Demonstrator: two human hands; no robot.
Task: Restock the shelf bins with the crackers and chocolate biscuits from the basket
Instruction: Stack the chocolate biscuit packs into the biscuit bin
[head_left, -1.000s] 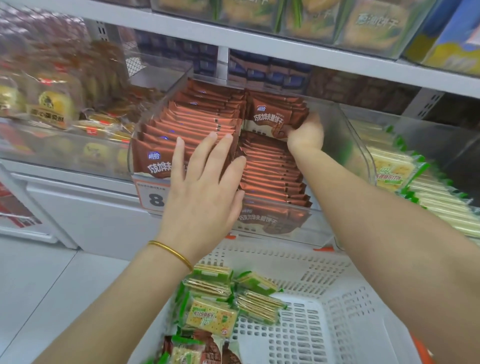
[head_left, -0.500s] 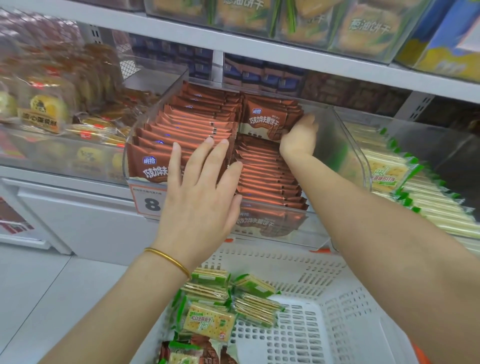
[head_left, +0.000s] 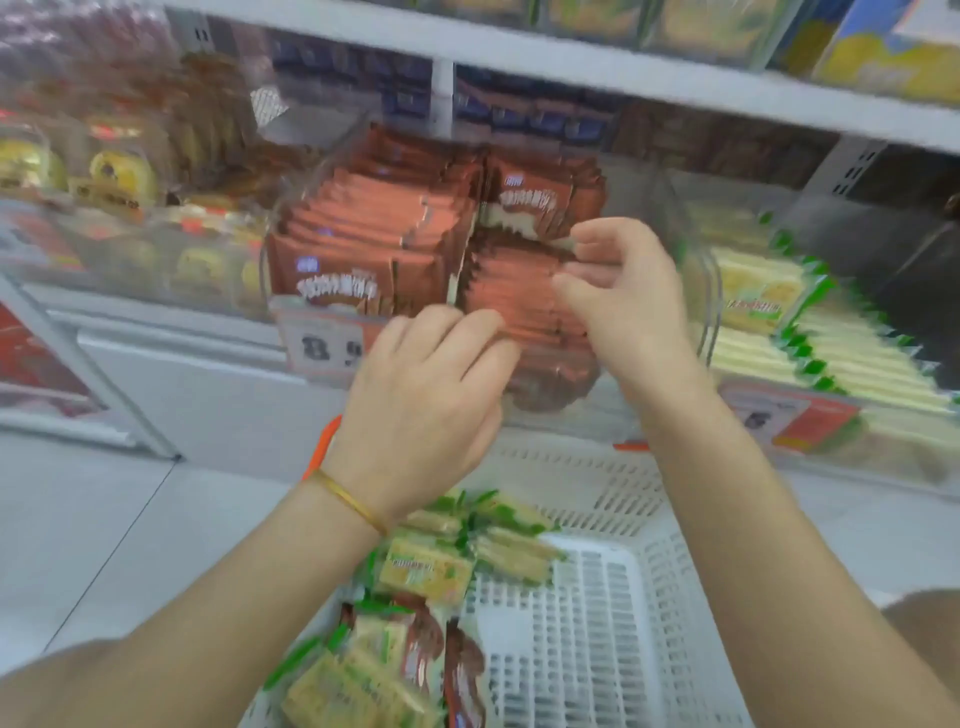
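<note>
Stands at a white metal shelf (head_left: 571, 67) over a pale, smooth tiled floor (head_left: 78, 545). Reaches both hands to a clear, hard plastic bin (head_left: 698, 249) packed with two rows of glossy brown chocolate biscuits (head_left: 374, 228), flat packs on edge. Curls left hand (head_left: 421, 384) fingers against the right row's front; bends right hand (head_left: 623, 291) fingers over packs behind. Cannot tell through blur whether either grips. Has below a white slotted plastic basket (head_left: 597, 623) with green-edged crackers (head_left: 426, 571) at its left end.
</note>
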